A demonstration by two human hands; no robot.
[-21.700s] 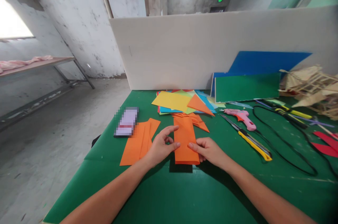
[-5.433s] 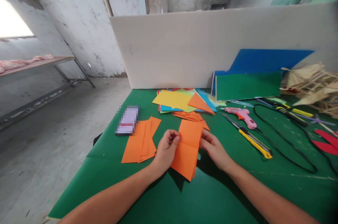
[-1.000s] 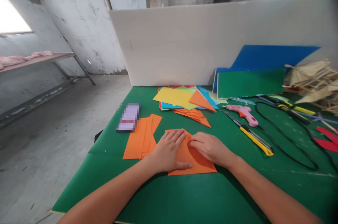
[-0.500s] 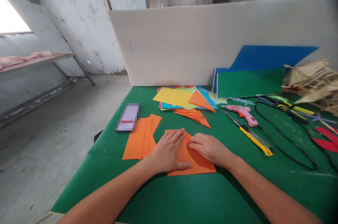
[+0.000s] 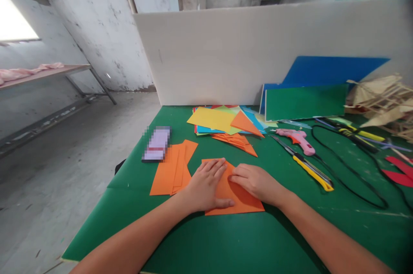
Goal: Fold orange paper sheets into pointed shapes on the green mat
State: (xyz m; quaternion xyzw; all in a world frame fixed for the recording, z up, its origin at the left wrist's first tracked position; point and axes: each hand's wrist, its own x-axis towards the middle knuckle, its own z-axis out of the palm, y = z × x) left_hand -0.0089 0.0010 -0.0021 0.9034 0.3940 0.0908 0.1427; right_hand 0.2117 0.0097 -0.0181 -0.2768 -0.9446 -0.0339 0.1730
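Note:
An orange paper sheet [image 5: 241,201] lies on the green table [image 5: 245,244] in front of me, with one corner folded over. My left hand [image 5: 206,186] rests flat on its left part, fingers stretched out and thumb along the near edge. My right hand [image 5: 254,180] lies on the folded flap, fingertips pressing down near the crease at the top. Neither hand grips anything.
Folded orange strips [image 5: 172,167] and a blurred phone [image 5: 156,144] lie to the left. A pile of coloured sheets [image 5: 222,121] and orange triangles [image 5: 237,140] sit behind. A pink glue gun [image 5: 297,138], yellow knife [image 5: 309,170], black cable [image 5: 351,170], boards and a stick model [image 5: 380,97] lie to the right.
Nothing visible in the last second. About 5 seconds ago both hands held the orange sheet tilted up; it now lies flat, a corner folded over, with both hands on it.

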